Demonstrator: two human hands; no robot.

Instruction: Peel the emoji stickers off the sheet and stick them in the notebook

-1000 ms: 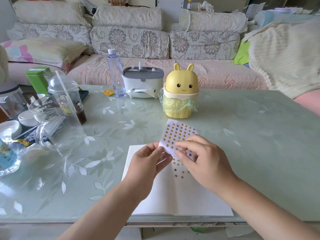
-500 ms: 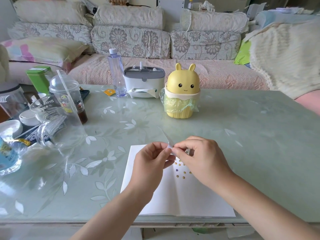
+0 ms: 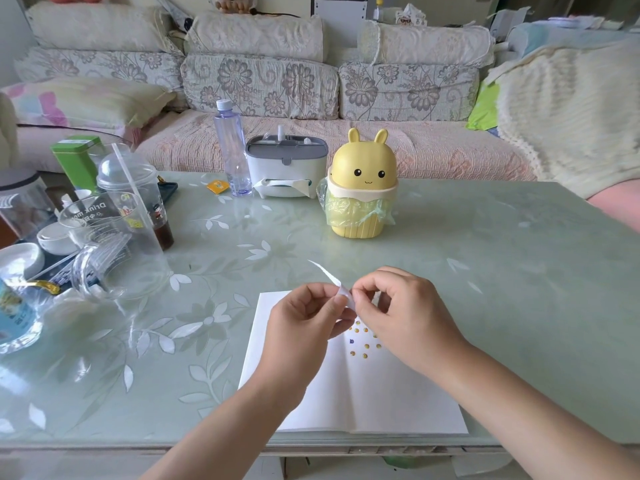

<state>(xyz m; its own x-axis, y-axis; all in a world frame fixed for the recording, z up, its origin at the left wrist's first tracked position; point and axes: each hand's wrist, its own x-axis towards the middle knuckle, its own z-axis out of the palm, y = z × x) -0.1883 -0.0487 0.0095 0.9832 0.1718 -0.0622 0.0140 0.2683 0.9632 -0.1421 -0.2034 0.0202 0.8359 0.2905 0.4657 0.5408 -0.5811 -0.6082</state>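
An open white notebook point(image 3: 363, 396) lies at the table's near edge, with several small emoji stickers point(image 3: 363, 342) stuck near its top. Above it, my left hand point(image 3: 304, 323) pinches the sticker sheet point(image 3: 332, 280), which is tilted almost edge-on so only a thin white strip shows. My right hand point(image 3: 405, 313) meets it from the right, thumb and forefinger pinching at the sheet's near end. Whether a sticker sits between those fingers is hidden.
A yellow bunny-shaped bin point(image 3: 362, 188) stands behind the notebook. A tissue box point(image 3: 285, 171) and a clear water bottle point(image 3: 232, 150) stand further back. Clear plastic cups point(image 3: 114, 237) and other clutter crowd the left side. A sofa point(image 3: 277, 81) lies beyond the table.
The sticker sheet has turned from facing me to nearly edge-on. Both hands have drawn together above the notebook's top and lifted slightly.
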